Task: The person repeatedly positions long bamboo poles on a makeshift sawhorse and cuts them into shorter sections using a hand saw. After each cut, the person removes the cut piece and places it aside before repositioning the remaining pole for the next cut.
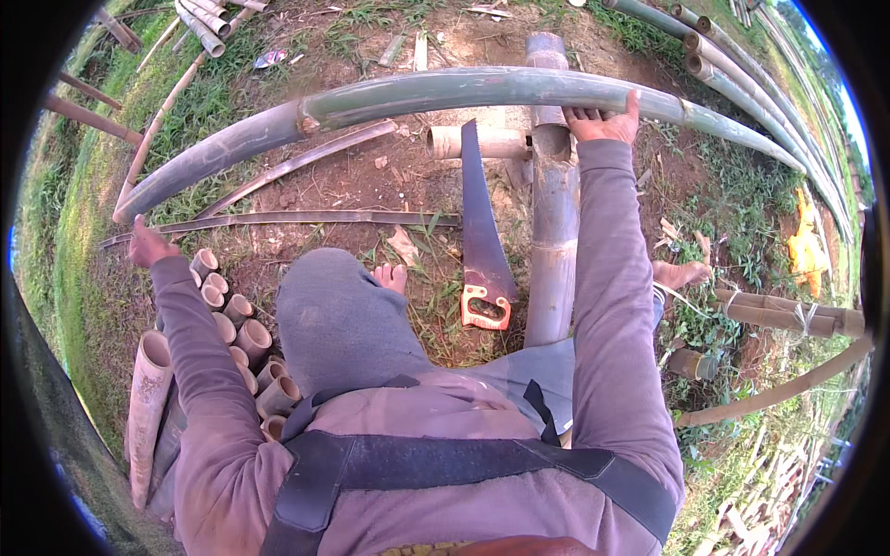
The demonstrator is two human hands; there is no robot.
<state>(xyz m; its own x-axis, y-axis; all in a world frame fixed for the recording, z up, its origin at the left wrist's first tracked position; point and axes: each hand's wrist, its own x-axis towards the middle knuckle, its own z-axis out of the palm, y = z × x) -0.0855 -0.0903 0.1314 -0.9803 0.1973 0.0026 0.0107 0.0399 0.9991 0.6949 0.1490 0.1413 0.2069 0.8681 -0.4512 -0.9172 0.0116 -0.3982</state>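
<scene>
One long bamboo pole (417, 100) held crosswise above a ground-level work spot

I look down from a distance through the head camera onto earthy, grassy ground (371, 176). The long bamboo pole spans the far part of the scene from left to right, its left end nearer me; some of its arc may come from the lens. My right grip (604, 122) is cupped around it from below and the near side, thumb pointing up, fingertips hidden. My left grip (151, 246) is at the pole's left end, one digit touching it; how far that grip is closed, I cannot tell.

Just right of centre, a thick bamboo support (553, 278) runs from near to far, with a short crosspiece (473, 143) to its left. The pole passes over this support; whether they touch is unclear. Left of the support, a handsaw (484, 208) points its blade far, orange handle (471, 315) toward me. Cut bamboo tubes (253, 338) are heaped near left.

I judge the step in hand to be positioning the pole. The next move seems to call for steady, balanced support from both grips, clear of the saw's teeth.
</scene>
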